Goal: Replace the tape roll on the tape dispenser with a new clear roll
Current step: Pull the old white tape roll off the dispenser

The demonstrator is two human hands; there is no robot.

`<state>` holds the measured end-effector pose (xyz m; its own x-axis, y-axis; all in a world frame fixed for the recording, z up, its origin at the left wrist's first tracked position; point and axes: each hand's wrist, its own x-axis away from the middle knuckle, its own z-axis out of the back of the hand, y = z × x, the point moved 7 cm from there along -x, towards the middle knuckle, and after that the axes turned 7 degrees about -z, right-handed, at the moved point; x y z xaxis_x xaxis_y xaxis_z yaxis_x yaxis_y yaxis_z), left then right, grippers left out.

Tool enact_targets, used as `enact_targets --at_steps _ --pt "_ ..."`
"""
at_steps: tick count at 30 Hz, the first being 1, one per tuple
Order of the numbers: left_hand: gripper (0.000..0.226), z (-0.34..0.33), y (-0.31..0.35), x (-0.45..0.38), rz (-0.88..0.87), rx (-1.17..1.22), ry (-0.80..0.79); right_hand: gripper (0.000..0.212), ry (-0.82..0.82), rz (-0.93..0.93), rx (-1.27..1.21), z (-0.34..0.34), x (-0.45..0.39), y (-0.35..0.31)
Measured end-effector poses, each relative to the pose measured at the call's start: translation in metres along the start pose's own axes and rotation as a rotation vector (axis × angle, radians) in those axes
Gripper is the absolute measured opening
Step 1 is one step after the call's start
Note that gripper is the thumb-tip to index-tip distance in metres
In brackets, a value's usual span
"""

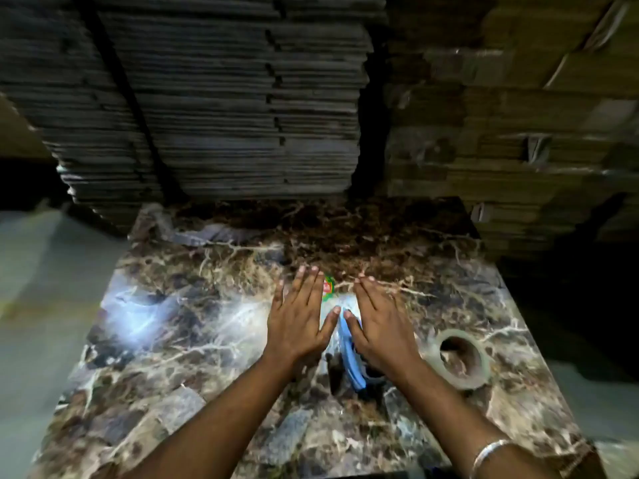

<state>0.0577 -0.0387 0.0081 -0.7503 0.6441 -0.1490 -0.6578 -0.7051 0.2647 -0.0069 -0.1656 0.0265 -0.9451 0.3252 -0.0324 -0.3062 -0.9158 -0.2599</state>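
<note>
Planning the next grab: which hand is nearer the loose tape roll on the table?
Right. The right hand lies just left of the tape roll; the left hand is farther left, beyond the blue dispenser.
</note>
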Motion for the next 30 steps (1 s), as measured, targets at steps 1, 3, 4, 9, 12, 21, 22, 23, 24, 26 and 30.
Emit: enact_targets --at_steps 1,3,4,9,12,21,22,23,24,26,30 --pt "0.067 -0.012 0.002 0.005 0.005 0.016 -0.019 0.059 -0.030 -0.019 -0.025 -0.013 0.005 0.009" --pt "0.067 -0.033 0.007 0.017 -0.002 0.016 -0.020 0.055 -0.009 -0.052 -0.084 -0.029 0.017 0.024" --pt "0.068 -0.044 0.009 0.025 0.001 0.020 -0.026 0.052 0.010 -0.104 -0.109 -0.038 0.026 0.034" --pt "0.078 -0.080 0.019 0.036 0.010 0.244 -0.030 0.042 0.197 -0.247 -0.324 -0.070 0.053 0.066" --pt "0.073 -0.085 0.017 0.027 -0.028 0.361 0.058 0.038 0.286 -0.268 -0.526 -0.083 0.054 0.073" --pt "0.053 -0.089 0.016 0.030 -0.241 0.795 0.200 0.034 0.495 -0.252 -0.719 -0.086 0.066 0.069" --pt "0.053 -0.088 0.015 0.032 -0.246 0.819 0.222 0.033 0.494 -0.246 -0.721 -0.087 0.068 0.069" --pt "0.054 -0.086 0.014 0.032 -0.239 0.832 0.228 0.033 0.489 -0.237 -0.712 -0.087 0.067 0.070" --pt "0.056 -0.084 0.014 0.034 -0.240 0.844 0.228 0.034 0.492 -0.216 -0.705 -0.085 0.069 0.068" --pt "0.056 -0.082 0.017 0.039 -0.289 0.850 0.202 0.035 0.510 -0.162 -0.698 -0.079 0.073 0.063" --pt "0.068 -0.066 0.027 0.044 -0.412 0.772 0.174 0.022 0.565 -0.125 -0.640 -0.063 0.076 0.056"
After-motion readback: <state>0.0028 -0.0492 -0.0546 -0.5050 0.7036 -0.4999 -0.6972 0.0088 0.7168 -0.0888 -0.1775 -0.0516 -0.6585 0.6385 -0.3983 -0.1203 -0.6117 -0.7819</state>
